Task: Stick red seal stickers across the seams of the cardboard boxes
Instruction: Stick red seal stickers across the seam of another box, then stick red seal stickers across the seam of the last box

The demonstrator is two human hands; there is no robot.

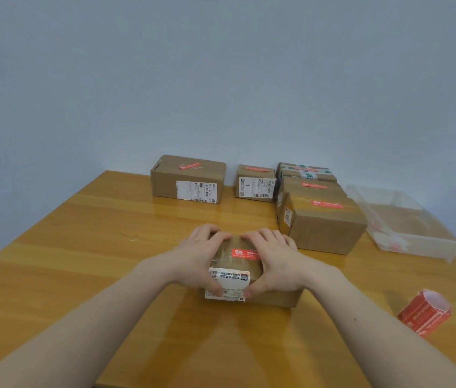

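while your left hand (198, 257) and right hand (275, 260) grip the box (238, 273) mid-tabletop (109, 247), fingers curled round it, the red sticker (245, 253) may lift if you squeeze unevenly.

Brown boxes (188, 179), red stickers (245, 253), yellow-orange table (81, 247)
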